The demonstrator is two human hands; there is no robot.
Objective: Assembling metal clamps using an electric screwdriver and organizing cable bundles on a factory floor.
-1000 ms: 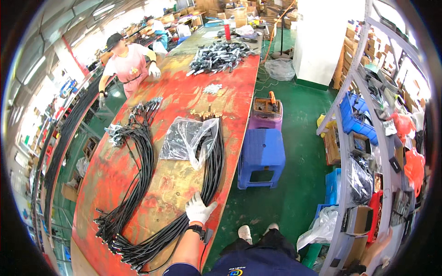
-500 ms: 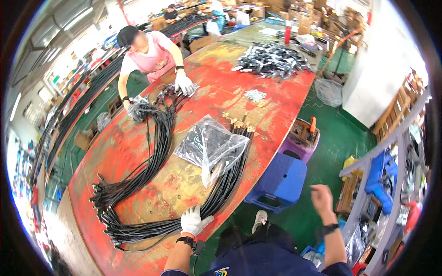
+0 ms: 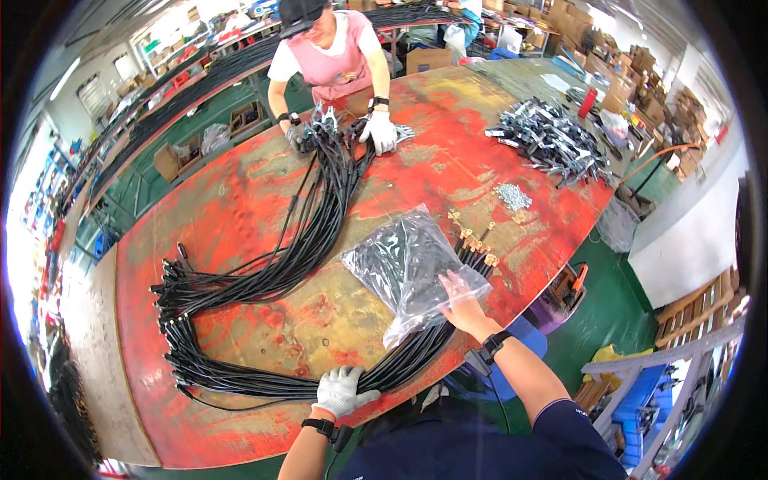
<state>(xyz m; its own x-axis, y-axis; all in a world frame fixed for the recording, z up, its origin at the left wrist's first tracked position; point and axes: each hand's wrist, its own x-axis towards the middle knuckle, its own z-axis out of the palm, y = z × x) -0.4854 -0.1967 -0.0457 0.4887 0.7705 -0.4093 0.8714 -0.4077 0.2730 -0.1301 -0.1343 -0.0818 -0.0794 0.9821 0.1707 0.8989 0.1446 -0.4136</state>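
- Seen with twelve o'clock straight away from the wearer, a clear plastic bag [image 3: 398,252] lies on the table [image 3: 232,184], partly over the near cable bundle [image 3: 412,350]; dark contents show through the creased film, their kind unclear.
- At four o'clock from the bag, a blue crate [image 3: 646,404] stands on shelving, contents too blurred to tell.
- At ten o'clock, beyond the table, is an open cardboard box [image 3: 172,162] with unclear contents.
- The bag's long axis runs roughly from one to seven o'clock, its whitish gathered end toward seven.
- The near bundle's copper-coloured ends [image 3: 480,250] point to one o'clock; from there it curves past six and round to nine.
- The bag is glossy, wrinkled and flattish; the cables are black, slim and closely packed.
- The bare right hand [image 3: 460,302] touches the bag at its four o'clock side, fingers extended; whether it pinches the film cannot be told.
- The gloved left hand [image 3: 346,390] lies over the near bundle at seven o'clock from the bag, thumb spread; its grip cannot be judged.
- Toward eleven o'clock, a co-worker's gloved hands [image 3: 381,133] touch the far cable bundle [image 3: 324,204].
- At two o'clock sits a pile of metal parts [image 3: 552,142].
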